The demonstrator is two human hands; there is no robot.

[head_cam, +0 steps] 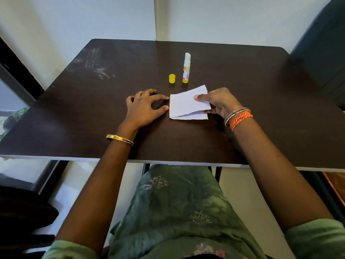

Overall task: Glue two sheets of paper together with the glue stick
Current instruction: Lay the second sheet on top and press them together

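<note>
Two small white sheets of paper lie at the middle of the dark table. The upper sheet point(187, 101) is lifted at its right side, pinched between thumb and fingers of my right hand point(218, 101). The lower sheet point(194, 116) lies flat beneath it, showing along the near edge. My left hand point(144, 106) rests flat on the table just left of the papers, fingers spread, holding nothing. The glue stick point(186, 69) stands upright behind the papers with its white glue exposed. Its yellow cap point(172, 78) stands on the table to the left of it.
The dark brown table point(93, 118) has scuff marks at its far left. A white wall rises behind it. A dark chair or cabinet point(324, 53) stands at the right. My lap in green fabric shows below the table's near edge.
</note>
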